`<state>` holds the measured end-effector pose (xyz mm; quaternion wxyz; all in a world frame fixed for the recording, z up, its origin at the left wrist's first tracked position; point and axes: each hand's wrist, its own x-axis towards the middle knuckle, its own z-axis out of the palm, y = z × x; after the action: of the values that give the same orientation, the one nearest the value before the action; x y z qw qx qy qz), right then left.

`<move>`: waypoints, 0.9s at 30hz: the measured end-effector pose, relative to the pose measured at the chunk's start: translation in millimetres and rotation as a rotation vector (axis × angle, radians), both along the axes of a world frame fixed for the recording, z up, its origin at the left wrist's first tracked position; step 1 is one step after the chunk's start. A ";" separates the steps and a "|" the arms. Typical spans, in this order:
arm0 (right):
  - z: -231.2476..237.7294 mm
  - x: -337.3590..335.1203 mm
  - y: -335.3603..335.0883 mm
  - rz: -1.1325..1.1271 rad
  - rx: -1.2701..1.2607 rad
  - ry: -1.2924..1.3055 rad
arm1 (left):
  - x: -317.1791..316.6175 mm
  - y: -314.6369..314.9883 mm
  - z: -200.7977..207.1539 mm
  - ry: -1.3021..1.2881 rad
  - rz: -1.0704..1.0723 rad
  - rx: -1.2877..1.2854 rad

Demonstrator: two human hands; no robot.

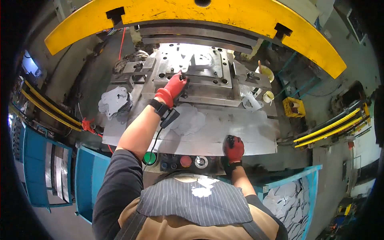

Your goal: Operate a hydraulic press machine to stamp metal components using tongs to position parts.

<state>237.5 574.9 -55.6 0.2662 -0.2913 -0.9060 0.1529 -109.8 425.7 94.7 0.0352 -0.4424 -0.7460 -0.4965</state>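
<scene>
My left hand (175,87), in a red and black glove, reaches to the front edge of a steel die (194,86). Its fingers are closed at the near end of a flat grey metal piece (185,64) lying over the die. Beside that end, a pale raised part (202,61) shows on the bright die face. Gloved alike, my right hand (234,149) is curled at the front edge of the metal table (256,138); what its fingers hold, if anything, is hidden. Between my hands, flat grey cut pieces (187,120) lie on the table.
A yellow press beam (236,16) spans above the die. More cut pieces (115,102) are stacked at left; one holed piece (251,103) lies at right. Buttons (185,161) line the near panel. A blue bin (290,200) holds many pieces. A yellow crate (294,107) stands at right.
</scene>
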 end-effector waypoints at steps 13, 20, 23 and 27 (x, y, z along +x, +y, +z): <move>2.7 -1.8 -2.3 0.030 -0.053 -0.037 | 47.2 -152.6 24.5 -0.548 0.215 0.232; -2.8 -1.0 -5.4 -0.026 -0.103 -0.088 | 78.2 -282.8 -16.4 -0.776 0.513 0.128; -5.9 -2.3 -6.7 -0.029 -0.073 -0.063 | 62.5 -319.1 -48.6 -0.980 0.495 0.171; -4.1 -1.5 -6.4 -0.003 -0.097 -0.036 | 49.1 -353.4 -54.7 -1.471 -0.001 0.556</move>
<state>236.0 568.6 -59.7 0.2359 -0.3081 -0.9016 0.1909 -60.7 72.4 40.0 -0.3587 0.0247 -0.4259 -0.8303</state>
